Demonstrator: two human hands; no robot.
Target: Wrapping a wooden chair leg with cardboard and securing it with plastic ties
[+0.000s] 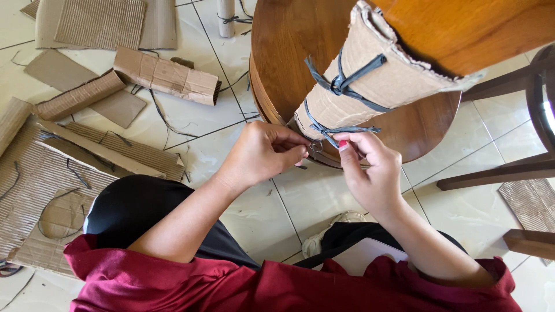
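Around the leg (399, 34), torn cardboard wrap (370, 81)

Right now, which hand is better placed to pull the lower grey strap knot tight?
Probably the right hand: its fingertips already pinch the lower grey strap at the knot. The left hand sits beside it, against the cardboard wrap.

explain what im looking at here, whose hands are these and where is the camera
The single picture comes from a camera worn on a person's head, looking down at their own two bare hands. There is no machine. The left hand and right hand meet at the lower dark strap, pinching its ends where it is tied round a cardboard wrap covering a wooden furniture leg. A second strap is knotted higher up. The leg joins a round wooden top lying on the tiled floor. To the left lie cardboard scraps and loose strap pieces. The person wears a red top.
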